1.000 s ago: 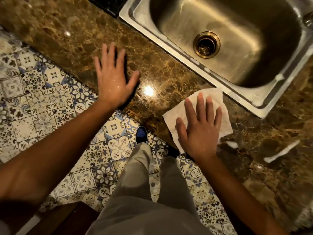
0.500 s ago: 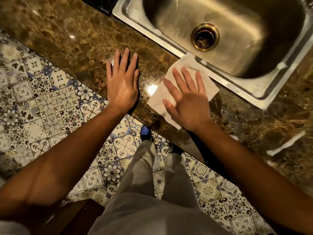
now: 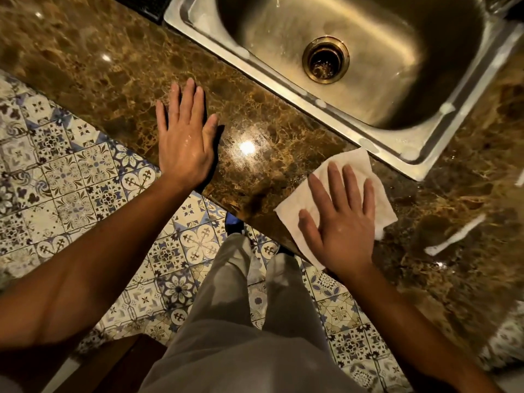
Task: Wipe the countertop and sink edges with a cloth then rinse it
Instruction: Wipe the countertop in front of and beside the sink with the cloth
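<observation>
While flat: two hands, left hand point(image 3: 184, 146), right hand point(image 3: 344, 222); one cloth point(image 3: 351, 168).

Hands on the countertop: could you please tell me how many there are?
2: the left hand flat on bare countertop; the right hand flat on the white cloth.

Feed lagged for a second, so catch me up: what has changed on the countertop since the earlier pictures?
The right hand, flat on the white cloth, swept it left up against the sink rim half a second ago, then back right along the countertop front edge. The left hand stayed flat on the countertop. The white streaks at right are not yet wiped.
</observation>
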Tool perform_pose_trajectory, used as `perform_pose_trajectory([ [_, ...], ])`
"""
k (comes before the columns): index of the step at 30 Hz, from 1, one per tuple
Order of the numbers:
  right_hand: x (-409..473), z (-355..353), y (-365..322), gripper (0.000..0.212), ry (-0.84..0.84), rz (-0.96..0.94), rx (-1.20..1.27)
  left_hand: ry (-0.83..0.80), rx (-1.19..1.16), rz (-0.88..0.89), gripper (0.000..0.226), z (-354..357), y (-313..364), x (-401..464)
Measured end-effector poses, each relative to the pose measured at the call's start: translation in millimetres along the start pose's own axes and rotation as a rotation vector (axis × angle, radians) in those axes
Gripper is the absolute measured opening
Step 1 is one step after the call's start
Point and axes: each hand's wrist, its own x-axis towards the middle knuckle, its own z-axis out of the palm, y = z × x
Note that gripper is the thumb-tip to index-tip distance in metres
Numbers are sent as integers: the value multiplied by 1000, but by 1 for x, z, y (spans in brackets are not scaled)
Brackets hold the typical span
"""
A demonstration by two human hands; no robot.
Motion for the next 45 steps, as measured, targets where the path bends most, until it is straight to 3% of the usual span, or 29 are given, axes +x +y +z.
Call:
perform_pose_trajectory([
  [4, 40, 5, -5, 63, 26, 40, -10, 40, -47, 29, 61, 0, 1, -2],
  [7, 73, 9, -16, 65, 24, -30, -24, 58, -40, 65, 51, -1, 0, -2],
  [13, 100, 14, -37, 61, 5, -111, -7, -2, 26, 26, 61, -1, 2, -2],
  [17, 73, 10, -27, 63, -1, -5, -39, -18, 37, 14, 71, 0, 4, 0],
  [22, 8, -1, -6, 63, -16, 191, -38, -3, 1, 66, 68, 10, 32, -11],
  [27, -32, -1, -5, 62, 5, 225, 7, 3, 17, 59, 63, 12, 42, -13],
  [34, 12, 4, -8, 65, -13, 126, -20, 25, 33, 55, 63, 12, 42, -12],
  [40, 78, 11, -21, 66, -96, -171, -91, 26, 29, 50, 63, 12, 44, -13],
  [45, 79, 12, -22, 66, -120, -169, -139, 26, 27, 50, 62, 11, 44, -14],
])
